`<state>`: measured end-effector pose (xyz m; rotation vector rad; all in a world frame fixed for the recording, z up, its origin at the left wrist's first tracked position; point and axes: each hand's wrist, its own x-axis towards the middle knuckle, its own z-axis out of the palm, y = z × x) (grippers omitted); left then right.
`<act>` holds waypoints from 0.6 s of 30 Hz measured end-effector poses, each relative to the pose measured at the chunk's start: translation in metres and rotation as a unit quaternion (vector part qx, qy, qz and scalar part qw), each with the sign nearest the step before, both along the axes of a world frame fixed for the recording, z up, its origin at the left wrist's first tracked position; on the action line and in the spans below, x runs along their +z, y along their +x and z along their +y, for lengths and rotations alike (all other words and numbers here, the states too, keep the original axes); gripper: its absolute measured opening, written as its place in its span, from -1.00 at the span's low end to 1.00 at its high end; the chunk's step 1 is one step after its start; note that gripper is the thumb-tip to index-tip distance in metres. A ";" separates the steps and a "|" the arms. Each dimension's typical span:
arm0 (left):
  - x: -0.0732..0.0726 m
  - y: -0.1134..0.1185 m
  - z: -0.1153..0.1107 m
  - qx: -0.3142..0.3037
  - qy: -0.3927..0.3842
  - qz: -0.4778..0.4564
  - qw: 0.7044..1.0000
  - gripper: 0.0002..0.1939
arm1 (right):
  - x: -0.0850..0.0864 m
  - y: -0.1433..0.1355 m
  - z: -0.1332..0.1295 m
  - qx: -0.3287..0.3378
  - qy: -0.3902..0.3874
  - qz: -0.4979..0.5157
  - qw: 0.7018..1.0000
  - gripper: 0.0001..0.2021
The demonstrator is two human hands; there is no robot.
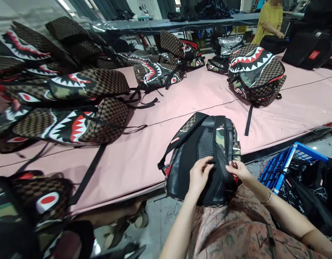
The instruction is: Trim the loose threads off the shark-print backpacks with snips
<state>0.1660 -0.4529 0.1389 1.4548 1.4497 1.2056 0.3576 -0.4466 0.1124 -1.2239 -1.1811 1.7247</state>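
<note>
A black backpack (187, 162) with checkered and camouflage edges lies at the table's front edge, its padded back and straps facing up. Over its back panel is my left hand (200, 174), fingers curled with thumb and fingertips near each other; whether anything thin is between them is too small to tell. At the bag's right side, my right hand (239, 171) pinches small scissors (234, 164) or a similar dark tool with red showing beside it; its exact shape is partly hidden by the fingers.
Shark-mouth backpacks (109, 118) are piled along the left of the pink table (155, 144). Another backpack (254, 75) stands at the back right. A blue crate (295, 151) holding black bags is at right. A person in yellow (269, 21) works across the table.
</note>
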 end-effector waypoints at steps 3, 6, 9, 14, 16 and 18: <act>-0.009 0.018 0.010 -0.032 0.020 0.001 0.999 -0.81 | 0.004 -0.002 0.001 -0.001 0.019 -0.007 1.000 -0.54; -0.015 0.022 0.019 -0.071 0.048 0.076 0.993 -0.96 | 0.009 0.000 0.003 0.000 0.040 -0.025 0.999 -0.54; -0.016 0.021 0.019 -0.110 0.085 0.126 0.982 -0.92 | 0.009 0.002 0.004 -0.002 0.029 -0.024 0.999 -0.55; -0.016 0.019 0.009 -0.024 0.102 0.062 0.993 -0.82 | 0.004 0.003 0.008 -0.021 0.000 -0.011 1.000 -0.60; -0.019 0.016 0.008 0.009 0.113 0.070 0.991 -0.83 | 0.003 0.002 0.009 -0.015 -0.007 -0.006 1.000 -0.60; -0.021 0.012 0.008 -0.004 0.149 0.116 0.982 -0.88 | 0.003 0.002 0.010 -0.002 -0.017 0.003 1.000 -0.60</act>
